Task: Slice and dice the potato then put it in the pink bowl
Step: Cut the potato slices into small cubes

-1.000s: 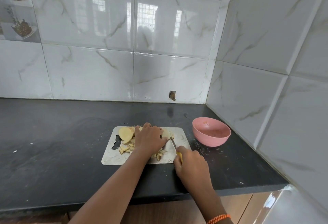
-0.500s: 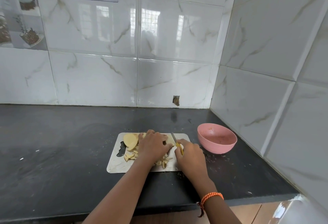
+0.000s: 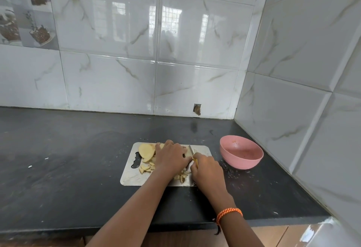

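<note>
At lower centre, the left hand (image 3: 171,156) pinned the potato (image 3: 146,150) on the cutting board (image 3: 129,178) to steady it; the right hand (image 3: 208,170) gripped the knife (image 3: 191,150). The pink bowl (image 3: 241,152) waited just right, within reach.

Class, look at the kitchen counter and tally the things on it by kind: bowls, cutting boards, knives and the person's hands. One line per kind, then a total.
Bowls: 1, the pink bowl
Cutting boards: 1, the metal cutting board
Knives: 1, the knife with a yellow handle
Hands: 2, the left hand and the right hand
Total: 5
</note>
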The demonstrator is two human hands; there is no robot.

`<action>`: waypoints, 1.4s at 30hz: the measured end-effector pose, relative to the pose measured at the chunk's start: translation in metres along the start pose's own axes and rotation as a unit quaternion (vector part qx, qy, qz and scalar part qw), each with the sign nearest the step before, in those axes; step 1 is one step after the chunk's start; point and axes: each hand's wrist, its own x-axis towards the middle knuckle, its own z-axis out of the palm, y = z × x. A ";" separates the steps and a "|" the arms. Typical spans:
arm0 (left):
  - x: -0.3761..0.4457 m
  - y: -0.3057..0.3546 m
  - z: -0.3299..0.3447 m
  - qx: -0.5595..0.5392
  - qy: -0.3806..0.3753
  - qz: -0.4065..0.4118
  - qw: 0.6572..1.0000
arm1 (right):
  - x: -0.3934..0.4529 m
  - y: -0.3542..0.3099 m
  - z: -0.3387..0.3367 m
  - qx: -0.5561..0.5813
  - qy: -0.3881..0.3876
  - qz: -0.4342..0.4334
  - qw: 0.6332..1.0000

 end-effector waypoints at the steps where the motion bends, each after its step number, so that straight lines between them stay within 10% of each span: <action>1: 0.000 -0.001 0.001 0.006 0.003 0.000 1.000 | -0.006 -0.001 -0.002 -0.001 0.002 -0.001 1.000; 19: 0.003 -0.004 0.005 -0.008 0.020 0.001 1.000 | -0.035 0.012 -0.014 0.098 0.083 0.045 0.991; 42: 0.002 -0.005 0.003 -0.032 0.016 -0.012 0.999 | 0.007 -0.005 0.005 -0.023 -0.010 -0.006 1.000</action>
